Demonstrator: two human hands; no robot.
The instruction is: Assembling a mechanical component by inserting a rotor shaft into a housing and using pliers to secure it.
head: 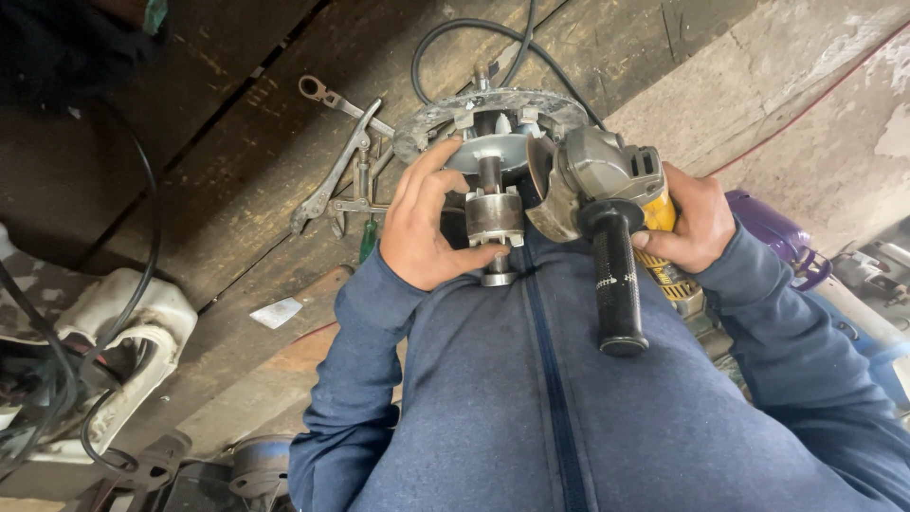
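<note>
My left hand (425, 228) grips a grey metal rotor (494, 214) on a shaft, held against my blue zipped top. A round perforated metal plate (489, 112) sits at the shaft's far end. My right hand (690, 220) holds the yellow body of an angle grinder (607, 180). Its grey gear head and disc guard are close beside the rotor shaft. The grinder's black side handle (618, 289) points toward me.
Several wrenches and a green-handled tool (343, 175) lie on the dark wooden bench. A black cable (445, 38) loops behind the plate. A white plastic casing with black cables (123, 332) sits at the left. A purple object (773, 228) is at the right.
</note>
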